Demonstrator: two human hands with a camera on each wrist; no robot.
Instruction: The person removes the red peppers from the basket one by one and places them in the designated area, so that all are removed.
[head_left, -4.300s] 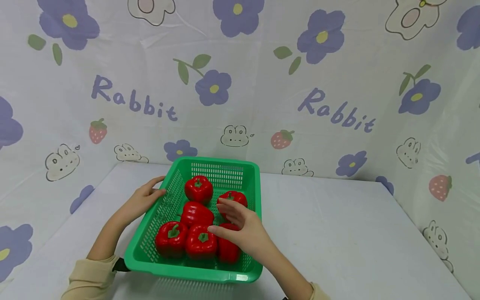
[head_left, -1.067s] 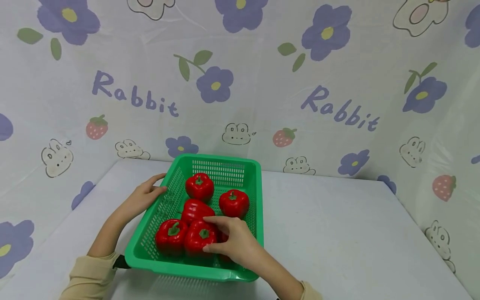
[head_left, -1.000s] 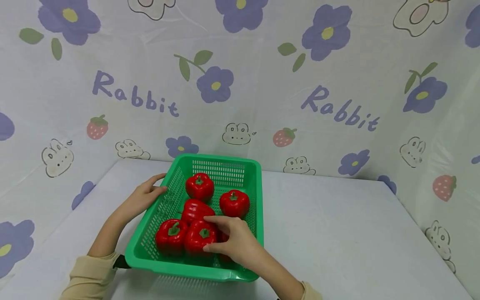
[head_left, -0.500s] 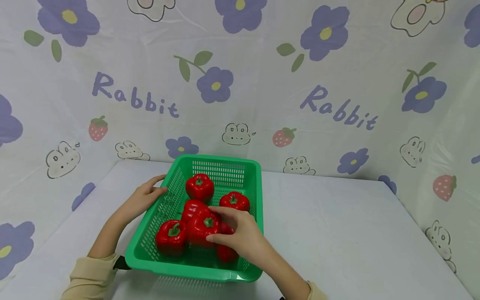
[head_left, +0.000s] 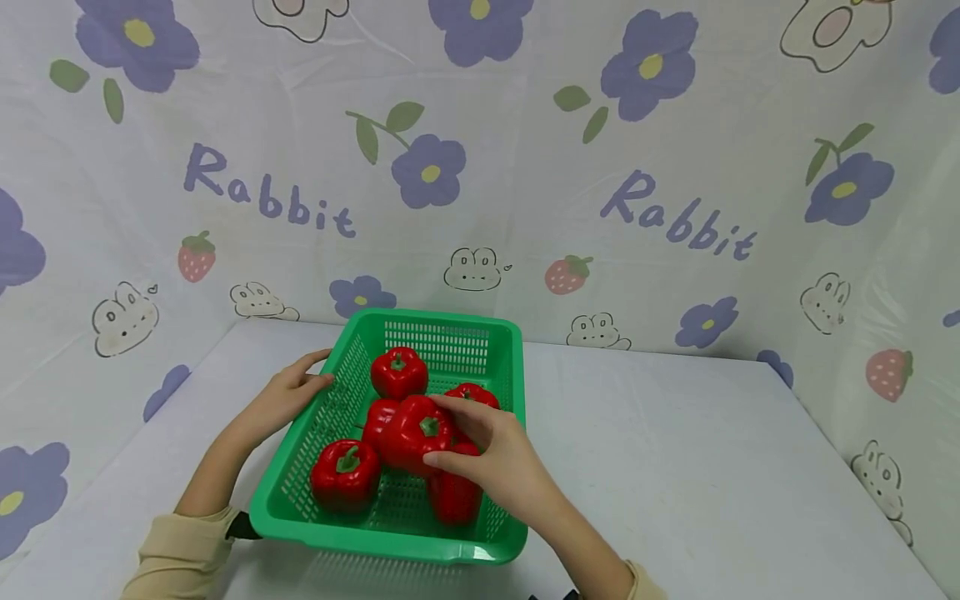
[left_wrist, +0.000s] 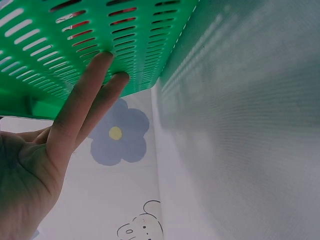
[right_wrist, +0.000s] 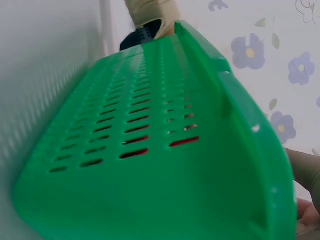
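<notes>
Head view: the right hand (head_left: 504,457) has its grip clamped on a red pepper (head_left: 409,437), raised since a second ago but still above the green basket (head_left: 375,544)'s floor; picking up seems begun. Left wrist view alone shows the left hand (left_wrist: 36,172)'s two straight fingers touching the basket's outer wall.

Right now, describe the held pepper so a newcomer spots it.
On the white table sits a green basket of red peppers. Find the right hand over its right side. The held pepper is in that hand's grip; no other pepper is.
</notes>
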